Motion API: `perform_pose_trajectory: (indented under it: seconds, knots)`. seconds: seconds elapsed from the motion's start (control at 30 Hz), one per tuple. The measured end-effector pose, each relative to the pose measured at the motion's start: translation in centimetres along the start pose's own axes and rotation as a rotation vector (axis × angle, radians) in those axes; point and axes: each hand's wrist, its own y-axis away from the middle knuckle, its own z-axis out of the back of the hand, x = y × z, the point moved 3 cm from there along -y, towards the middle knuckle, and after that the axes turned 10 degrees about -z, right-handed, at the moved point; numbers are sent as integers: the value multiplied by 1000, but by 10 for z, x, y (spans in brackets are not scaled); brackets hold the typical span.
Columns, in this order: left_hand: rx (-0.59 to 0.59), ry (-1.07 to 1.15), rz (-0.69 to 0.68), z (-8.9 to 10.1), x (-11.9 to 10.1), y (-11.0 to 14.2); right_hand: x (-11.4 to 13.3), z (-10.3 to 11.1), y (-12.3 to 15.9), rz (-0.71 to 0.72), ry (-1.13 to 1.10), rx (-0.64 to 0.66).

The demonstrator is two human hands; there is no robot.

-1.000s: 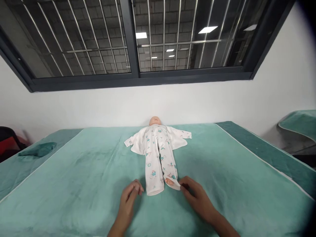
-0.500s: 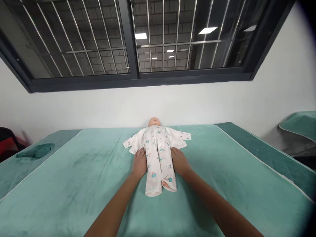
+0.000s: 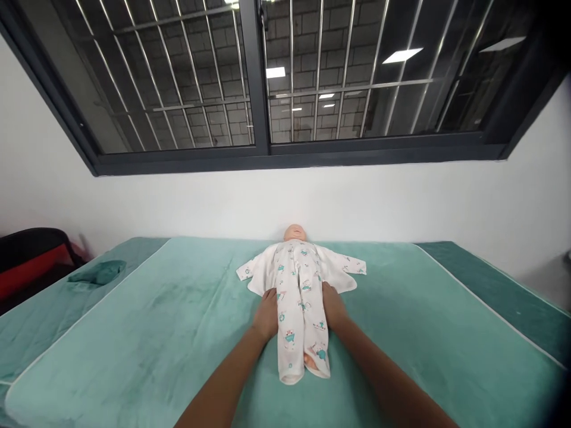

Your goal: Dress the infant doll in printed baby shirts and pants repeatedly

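Note:
A baby doll lies on its back, its bald head (image 3: pixel 295 232) toward the wall. It wears a white long-sleeved baby top (image 3: pixel 343 265), sleeves spread out and lower flaps fanned to both sides. White printed baby trousers (image 3: pixel 289 339) cover its legs and the middle of the top. Part of a foot (image 3: pixel 310 361) shows at the right leg opening. My left hand (image 3: pixel 267 314) is closed at the left edge of the trousers, near hip height. On the opposite edge my right hand (image 3: pixel 333 306) is closed likewise. Cloth hides the thumbs and some fingertips.
A light green padded cover (image 3: pixel 169 321) lies under the doll, with darker green strips at both sides. A dark green cloth pocket or fold (image 3: pixel 99 272) and a red-black item (image 3: pixel 38 261) are at left. Behind stand a white wall (image 3: pixel 200 202) and a barred window (image 3: pixel 267 156).
The view has shifted, so doll and hands appear lower and further right. Both hands stay at the trousers' sides; the clothes look about the same.

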Motion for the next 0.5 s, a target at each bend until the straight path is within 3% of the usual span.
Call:
perform_pose_trajectory:
  seconds: [0.23,0.37,0.5]
  knots:
    - [11,-123,-29,-5,10,3,-6,17,49,162,-158,51]
    - [-33,-160,-30,-6,13,12,-23,14,50,74,-257,57]
    - [-86,-154,-53,-5,13,25,-57,18,31,-175,-153,-204]
